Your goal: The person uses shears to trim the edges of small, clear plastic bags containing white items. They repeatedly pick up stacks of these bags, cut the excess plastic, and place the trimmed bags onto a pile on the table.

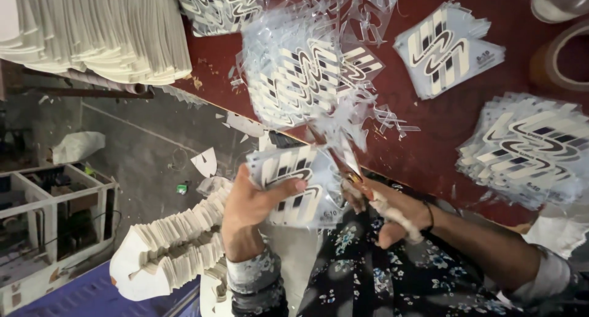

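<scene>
My left hand (pixel 253 201) grips a stack of white printed sheets with dark wavy stripes (pixel 294 181), thumb pressed across the top. My right hand (pixel 392 214) holds scissors (pixel 343 160) whose blades point up into the edge of the stack, with clear plastic trimmings (pixel 346 117) blurred around them. A dark band circles my right wrist. Both hands are just below the near edge of the dark red table (pixel 429 151).
Piles of the same striped sheets lie on the table: centre (pixel 307 71), upper right (pixel 448 47), right (pixel 531 148). A tape roll (pixel 558 59) sits far right. White card stacks lie top left (pixel 98 28) and below on my lap (pixel 178 243). Scraps litter the grey floor (pixel 147 157).
</scene>
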